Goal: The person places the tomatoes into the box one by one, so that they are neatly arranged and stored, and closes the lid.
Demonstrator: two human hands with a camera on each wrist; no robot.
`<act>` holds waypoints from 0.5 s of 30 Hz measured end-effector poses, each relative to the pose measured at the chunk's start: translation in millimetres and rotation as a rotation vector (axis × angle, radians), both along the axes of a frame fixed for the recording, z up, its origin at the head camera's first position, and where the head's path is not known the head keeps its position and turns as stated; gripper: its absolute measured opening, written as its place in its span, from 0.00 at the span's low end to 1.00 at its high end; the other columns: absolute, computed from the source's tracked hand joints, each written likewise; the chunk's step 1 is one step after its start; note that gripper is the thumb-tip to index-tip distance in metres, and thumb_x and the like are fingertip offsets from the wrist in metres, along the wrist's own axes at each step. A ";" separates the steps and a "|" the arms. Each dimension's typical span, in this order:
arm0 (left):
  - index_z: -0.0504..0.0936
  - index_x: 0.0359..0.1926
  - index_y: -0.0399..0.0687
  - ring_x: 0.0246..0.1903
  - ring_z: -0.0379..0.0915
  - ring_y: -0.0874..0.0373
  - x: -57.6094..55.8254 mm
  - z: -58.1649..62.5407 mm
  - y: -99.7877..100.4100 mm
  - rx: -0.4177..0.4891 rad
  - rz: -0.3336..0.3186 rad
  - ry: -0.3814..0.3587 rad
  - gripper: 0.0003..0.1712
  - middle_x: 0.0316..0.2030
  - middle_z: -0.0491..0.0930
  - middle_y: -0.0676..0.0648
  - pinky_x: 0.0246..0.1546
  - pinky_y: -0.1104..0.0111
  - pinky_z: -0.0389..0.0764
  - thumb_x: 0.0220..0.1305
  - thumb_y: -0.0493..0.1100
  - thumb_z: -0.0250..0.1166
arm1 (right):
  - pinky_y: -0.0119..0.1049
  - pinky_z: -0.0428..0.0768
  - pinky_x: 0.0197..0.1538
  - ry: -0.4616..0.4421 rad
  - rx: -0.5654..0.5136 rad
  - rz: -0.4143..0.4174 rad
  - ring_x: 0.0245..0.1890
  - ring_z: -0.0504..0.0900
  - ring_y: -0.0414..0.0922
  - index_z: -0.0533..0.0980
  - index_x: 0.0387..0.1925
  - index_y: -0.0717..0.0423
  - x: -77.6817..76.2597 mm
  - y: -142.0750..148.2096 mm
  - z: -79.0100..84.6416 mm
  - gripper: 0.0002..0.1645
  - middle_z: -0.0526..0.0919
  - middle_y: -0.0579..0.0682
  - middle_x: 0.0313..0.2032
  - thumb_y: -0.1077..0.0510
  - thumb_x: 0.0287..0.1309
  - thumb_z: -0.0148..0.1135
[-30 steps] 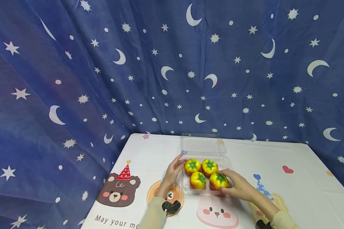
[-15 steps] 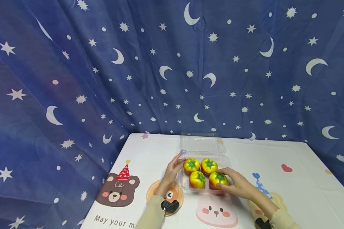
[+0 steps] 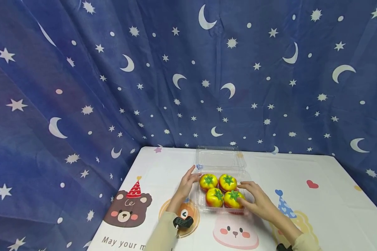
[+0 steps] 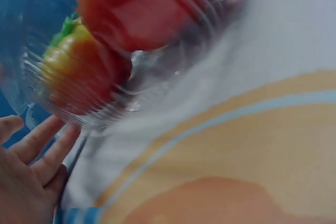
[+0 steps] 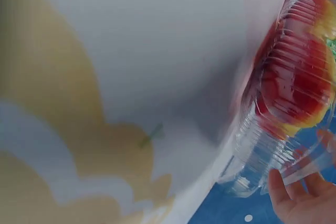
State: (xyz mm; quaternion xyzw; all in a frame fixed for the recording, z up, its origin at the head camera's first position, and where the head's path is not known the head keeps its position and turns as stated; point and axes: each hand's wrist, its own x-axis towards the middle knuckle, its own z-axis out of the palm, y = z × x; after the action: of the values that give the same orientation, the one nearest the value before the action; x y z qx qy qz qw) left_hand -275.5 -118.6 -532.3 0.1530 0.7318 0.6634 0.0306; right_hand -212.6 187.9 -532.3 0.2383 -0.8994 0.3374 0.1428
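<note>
A clear plastic clamshell box (image 3: 242, 175) sits on the table with its lid (image 3: 218, 159) folded back. Inside are several tomato-like fruits, yellow above and red below with green star-shaped leaves, in two rows. My left hand (image 3: 185, 184) rests at the box's left side, its extended fingertips touching the ribbed wall in the left wrist view. Over the right rim my right hand (image 3: 260, 202) has its fingers spread. Its thumb is at the front right fruit (image 3: 232, 198), while the other fingertips stand apart from it, near the back right fruit (image 3: 227, 182).
A white tablecloth (image 3: 286, 174) printed with cartoon animals covers the table. Behind and to the left hangs a blue curtain (image 3: 163, 87) with moons and stars, close to the table's back edge and the opened lid.
My right hand's fingers have loosened from the front right fruit, which has shifted slightly left against its neighbour. The left hand stays at the box's side.
</note>
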 end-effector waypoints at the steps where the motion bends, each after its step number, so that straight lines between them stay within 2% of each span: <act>1: 0.51 0.73 0.25 0.54 0.73 0.30 -0.3 1.8 -0.3 0.000 -0.004 -0.007 0.32 0.56 0.74 0.24 0.63 0.46 0.67 0.74 0.35 0.47 | 0.64 0.73 0.56 0.014 -0.008 -0.019 0.57 0.75 0.59 0.79 0.53 0.57 0.6 -0.3 -1.0 0.24 0.77 0.58 0.56 0.55 0.55 0.71; 6: 0.51 0.72 0.22 0.54 0.71 0.27 -3.2 11.1 -1.2 -0.022 -0.003 -0.007 0.32 0.56 0.72 0.22 0.61 0.48 0.70 0.75 0.37 0.47 | 0.68 0.70 0.57 0.049 -0.050 -0.119 0.60 0.70 0.64 0.78 0.53 0.60 1.9 -0.8 -4.2 0.21 0.71 0.64 0.62 0.59 0.58 0.68; 10: 0.53 0.70 0.21 0.54 0.73 0.29 -9.3 13.9 -0.7 -0.050 0.032 -0.013 0.31 0.55 0.74 0.23 0.61 0.49 0.71 0.75 0.37 0.47 | 0.68 0.70 0.56 0.039 -0.068 -0.167 0.60 0.70 0.67 0.77 0.54 0.61 1.1 1.7 -1.8 0.19 0.68 0.66 0.62 0.61 0.63 0.62; 15: 0.54 0.70 0.22 0.51 0.75 0.32 -26.9 -4.0 3.6 -0.048 0.105 -0.062 0.31 0.54 0.75 0.24 0.58 0.49 0.74 0.74 0.38 0.47 | 0.65 0.76 0.51 0.013 -0.093 -0.176 0.54 0.75 0.68 0.75 0.55 0.65 -7.7 10.0 7.4 0.19 0.73 0.68 0.56 0.61 0.65 0.59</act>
State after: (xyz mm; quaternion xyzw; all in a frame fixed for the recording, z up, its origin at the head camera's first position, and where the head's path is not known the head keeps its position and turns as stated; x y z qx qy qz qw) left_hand -302.4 -115.0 -536.3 0.0928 0.7531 0.6510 0.0219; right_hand -220.3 198.0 -524.8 0.1537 -0.8994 0.3632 0.1886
